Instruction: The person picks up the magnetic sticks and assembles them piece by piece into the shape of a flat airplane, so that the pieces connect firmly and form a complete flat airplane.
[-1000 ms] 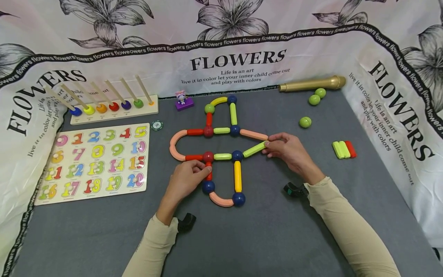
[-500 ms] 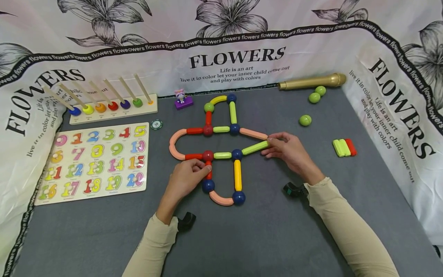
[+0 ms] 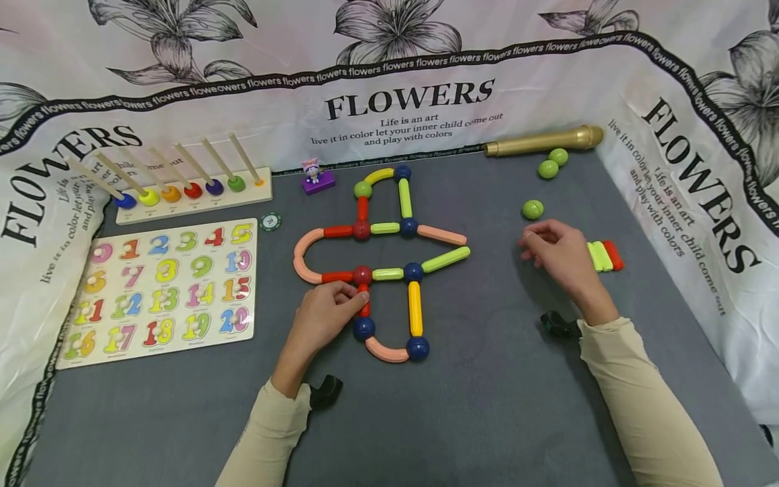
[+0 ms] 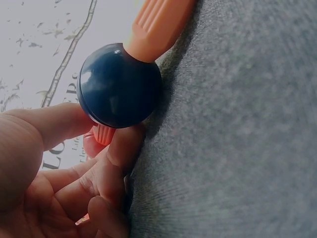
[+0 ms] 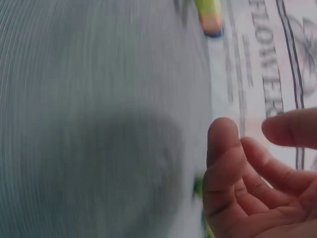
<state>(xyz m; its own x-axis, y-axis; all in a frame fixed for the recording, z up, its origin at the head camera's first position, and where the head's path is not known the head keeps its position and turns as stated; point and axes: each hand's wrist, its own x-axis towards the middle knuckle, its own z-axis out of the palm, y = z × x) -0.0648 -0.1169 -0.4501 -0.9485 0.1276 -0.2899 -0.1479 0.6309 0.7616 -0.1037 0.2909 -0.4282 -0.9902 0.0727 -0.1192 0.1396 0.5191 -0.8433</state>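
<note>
A flat outline of magnetic sticks and balls lies mid-table. With thumb and fingers, my left hand (image 3: 325,312) pinches the short red stick (image 3: 364,306) between a red ball (image 3: 362,275) and a dark blue ball (image 4: 119,87). A curved peach stick (image 3: 387,350) joins that blue ball at its far side. On the outline's right, a straight peach stick (image 3: 443,235) and a lime stick (image 3: 447,260) slant toward each other, their ends apart. My right hand (image 3: 562,260) hovers right of them, fingers loosely bent, thumb apart, holding nothing. It is nearest a green ball (image 3: 532,210).
Lime and red sticks (image 3: 601,256) lie beside the right hand, partly hidden. Two more green balls (image 3: 548,169) sit near a gold microphone (image 3: 544,141). At left are a number puzzle board (image 3: 158,291), a peg stand (image 3: 195,203), a poker chip (image 3: 270,221) and a purple-based figurine (image 3: 318,181).
My right hand has let go of the ends of the lime and peach sticks and moved right, toward the loose sticks. The left hand keeps its hold on the red stick.
</note>
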